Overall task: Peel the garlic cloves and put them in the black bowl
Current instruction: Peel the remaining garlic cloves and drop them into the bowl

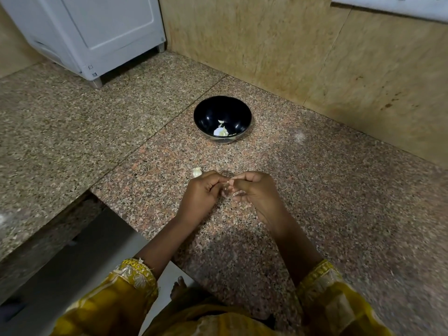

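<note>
The black bowl (pixel 208 110) stands upright on the speckled granite worktop (pixel 315 190), well beyond the hands and close to the tan stone wall (pixel 291 57). In it lies peeled garlic (pixel 220 132), a pale heap low against the near wall, with one smaller white piece (pixel 221 121) just behind it near the middle of the bowl's floor. How many cloves make up the heap cannot be told. Nearer the person, a loose clove (pixel 196 171) rests on the worktop by itself, just beyond the knuckles of the left hand (pixel 201 195) and apart from the bowl. Both hands hover low over the worktop in the middle of the view, brought together with their backs turned upward and their fingers curled inward toward each other. Between their fingertips they pinch a small garlic clove (pixel 228 190), seen only as a pale, blurred bit in the gap and mostly hidden by the fingers. The right hand (pixel 257 192) meets the left at this clove, its thumb and forefinger bent over it. Both forearms reach forward from yellow embroidered sleeves (pixel 126 282) at the bottom edge. A white appliance (pixel 97 32) stands on short feet at the far left corner of the worktop.
</note>
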